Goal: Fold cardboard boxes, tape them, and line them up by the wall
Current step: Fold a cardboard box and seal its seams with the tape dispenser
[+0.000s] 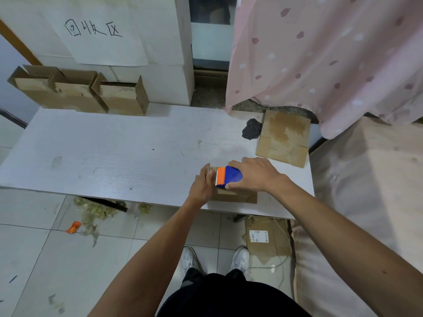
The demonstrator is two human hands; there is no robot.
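The right grip [254,175] was closed around the blue-and-orange tape dispenser [230,177], which sat on top of the cardboard box [231,196] directly beneath that grip, near the front edge of the tabletop [114,145]. The dispenser's toothed blade pointed toward the left grip [201,185], which lay against the box's left end. Whether its fingers pressed flat or curled round the edge could not be told. Judged from this, the step in hand was taping the top seam. Three finished boxes [75,92] stood in a row by the wall, well beyond the left grip. A flat cardboard sheet [283,138] lay on the tabletop beyond the right grip. Hazards from here:

- The serrated blade stood just beside the left grip's fingers, so a quick pull toward them could nick the skin.
- The box sat close to the tabletop's front edge, so a hard push on the dispenser could slide it off if the left grip slackened.
- Uneven pressure could lay the tape crooked or wrinkled, leaving the flaps loosely joined.
- A poor tear at the blade could stretch the tape and lift its end.
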